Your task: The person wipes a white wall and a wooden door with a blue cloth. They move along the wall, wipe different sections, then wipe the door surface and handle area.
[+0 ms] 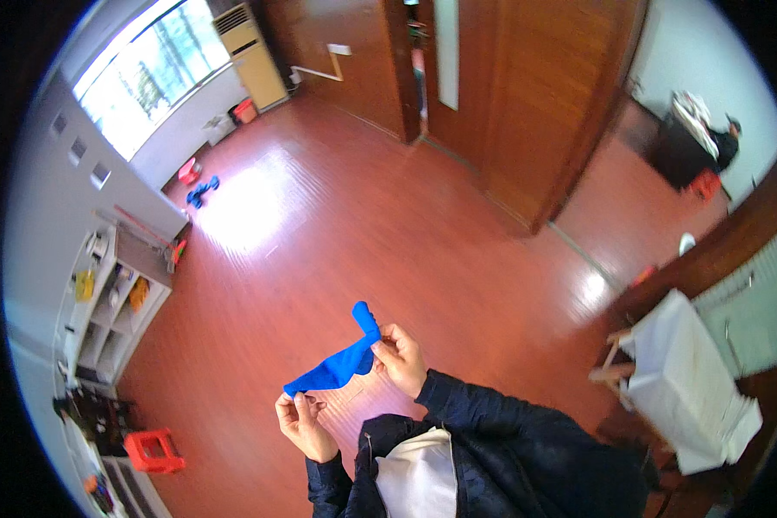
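A piece of blue cloth (337,369), possibly a sock, is stretched between both hands above the wooden floor. My left hand (305,424) pinches its lower left end between thumb and fingers. Higher and to the right, my right hand (398,359) grips the cloth, and a short blue end sticks up above these fingers. A small folded part hangs down just left of my right hand.
Blue items (201,192) lie on the floor near a red container (190,171). A shelf unit (126,311) and a red stool (154,451) stand left. At right are a white-covered stand (680,382) and a wooden door (544,84); another person (727,144) is beyond.
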The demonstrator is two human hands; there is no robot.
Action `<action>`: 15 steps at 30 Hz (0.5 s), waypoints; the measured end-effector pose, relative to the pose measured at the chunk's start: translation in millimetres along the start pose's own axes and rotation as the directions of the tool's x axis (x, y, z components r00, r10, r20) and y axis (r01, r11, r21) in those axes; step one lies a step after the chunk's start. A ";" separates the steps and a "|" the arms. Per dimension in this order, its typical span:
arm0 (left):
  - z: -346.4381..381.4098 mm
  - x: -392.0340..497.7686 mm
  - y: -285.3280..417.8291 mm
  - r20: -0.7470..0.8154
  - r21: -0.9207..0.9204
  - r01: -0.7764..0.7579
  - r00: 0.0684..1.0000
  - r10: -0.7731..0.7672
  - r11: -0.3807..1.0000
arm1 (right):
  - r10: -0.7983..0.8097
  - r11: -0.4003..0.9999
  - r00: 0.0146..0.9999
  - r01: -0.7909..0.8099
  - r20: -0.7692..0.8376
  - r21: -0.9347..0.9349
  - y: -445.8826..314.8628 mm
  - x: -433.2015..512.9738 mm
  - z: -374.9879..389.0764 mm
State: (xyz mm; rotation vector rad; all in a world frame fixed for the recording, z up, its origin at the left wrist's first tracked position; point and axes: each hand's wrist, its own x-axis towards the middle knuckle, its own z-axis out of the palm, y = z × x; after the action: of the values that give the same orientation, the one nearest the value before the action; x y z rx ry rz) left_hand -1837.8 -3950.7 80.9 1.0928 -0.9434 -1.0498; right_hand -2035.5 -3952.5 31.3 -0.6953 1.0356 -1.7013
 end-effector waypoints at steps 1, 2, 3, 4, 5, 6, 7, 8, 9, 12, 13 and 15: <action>12.0 21.4 -9.1 -0.030 -0.039 0.030 0.999 -0.032 0.999 | -0.043 0.999 0.999 0.043 0.029 -0.006 -3.0 25.7 8.0; 24.3 42.7 -20.1 -0.046 -0.083 0.045 0.998 -0.049 0.995 | -0.011 1.000 1.000 0.012 0.020 -0.027 -4.1 50.8 14.1; 36.3 63.0 -32.9 -0.057 -0.128 0.061 0.996 -0.069 0.990 | 0.017 0.998 1.000 -0.016 0.011 -0.056 -3.2 74.5 17.8; 47.0 84.0 -46.6 -0.024 -0.155 0.096 0.995 -0.101 0.983 | 0.008 0.997 1.000 -0.008 -0.001 -0.073 -0.6 99.8 19.0; 60.5 108.9 -62.7 -0.017 -0.157 0.167 0.985 -0.172 0.973 | 0.031 0.995 0.999 -0.032 -0.010 -0.099 2.6 129.2 17.4; 70.8 130.2 -79.0 -0.004 -0.172 0.203 0.978 -0.207 0.964 | 0.033 0.993 0.999 -0.037 -0.033 -0.116 7.7 154.6 14.4; 81.3 155.4 -95.6 0.016 -0.176 0.252 0.967 -0.253 0.952 | 0.013 0.992 0.998 -0.020 -0.054 -0.128 13.6 182.0 10.9; 93.8 183.5 -112.0 0.052 -0.170 0.257 0.966 -0.251 0.951 | 0.032 0.990 0.995 -0.044 -0.090 -0.137 18.6 213.9 6.7; 109.2 211.4 -128.6 0.055 -0.157 0.278 0.961 -0.273 0.948 | 0.047 0.981 0.991 -0.069 -0.123 -0.179 21.2 242.9 0.7; 164.9 303.5 -166.1 0.171 -0.162 0.384 0.918 -0.358 0.909 | -0.019 0.976 0.973 -0.032 -0.230 -0.217 18.5 331.3 -12.7; 188.0 338.0 -171.4 0.179 -0.113 0.490 0.865 -0.468 0.864 | -0.058 0.968 0.965 -0.008 -0.257 -0.249 11.7 361.4 -14.4; 237.2 402.8 -176.1 0.348 -0.153 0.502 0.834 -0.429 0.851 | -0.096 0.966 0.939 0.007 -0.331 -0.260 -5.1 413.3 -18.7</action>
State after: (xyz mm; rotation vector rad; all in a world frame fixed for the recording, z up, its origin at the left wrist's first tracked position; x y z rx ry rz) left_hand -1998.5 -4414.9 -9.6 0.9981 -0.7683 -1.7351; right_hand -2197.3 -4333.2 19.0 -0.6035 1.5126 -1.7919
